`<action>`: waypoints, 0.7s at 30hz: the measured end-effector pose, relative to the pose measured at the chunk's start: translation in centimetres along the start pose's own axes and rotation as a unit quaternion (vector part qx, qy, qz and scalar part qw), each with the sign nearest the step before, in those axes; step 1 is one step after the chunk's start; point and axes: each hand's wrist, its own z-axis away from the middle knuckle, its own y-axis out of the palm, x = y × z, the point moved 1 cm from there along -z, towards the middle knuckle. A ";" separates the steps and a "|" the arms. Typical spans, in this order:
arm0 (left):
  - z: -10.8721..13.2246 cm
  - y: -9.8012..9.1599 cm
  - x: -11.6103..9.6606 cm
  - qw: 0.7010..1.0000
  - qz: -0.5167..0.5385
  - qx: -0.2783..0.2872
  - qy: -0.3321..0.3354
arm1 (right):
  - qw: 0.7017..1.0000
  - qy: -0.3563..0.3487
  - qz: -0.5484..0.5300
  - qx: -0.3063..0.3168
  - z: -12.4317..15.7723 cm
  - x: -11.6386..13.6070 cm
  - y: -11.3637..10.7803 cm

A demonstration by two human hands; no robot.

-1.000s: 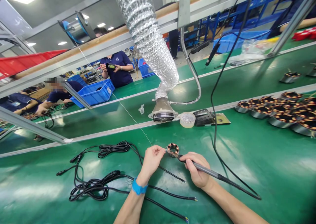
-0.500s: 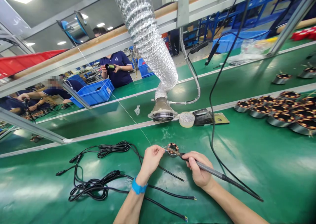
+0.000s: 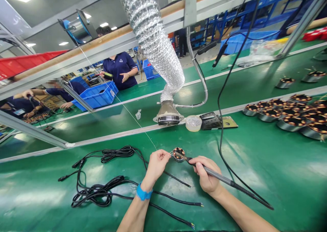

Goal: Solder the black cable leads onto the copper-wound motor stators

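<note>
Copper-wound ring [image 3: 178, 160], just beside left hand [image 3: 157, 164], near right hand [image 3: 207, 175]

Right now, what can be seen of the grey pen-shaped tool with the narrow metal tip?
The grey pen-shaped tool has a smooth, plastic-looking handle, a black front section, a narrow metal tip and a dark ribbed rear sleeve running into a black cable. The right hand grips it near the front. It slants, tip toward the upper left, over the small copper-wound ring; contact is unclear.
</note>
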 end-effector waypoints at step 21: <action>-0.3 -1.2 -0.9 0.996 0.049 0.054 -0.042 | 0.997 -0.070 0.013 -0.014 -1.5 1.1 0.0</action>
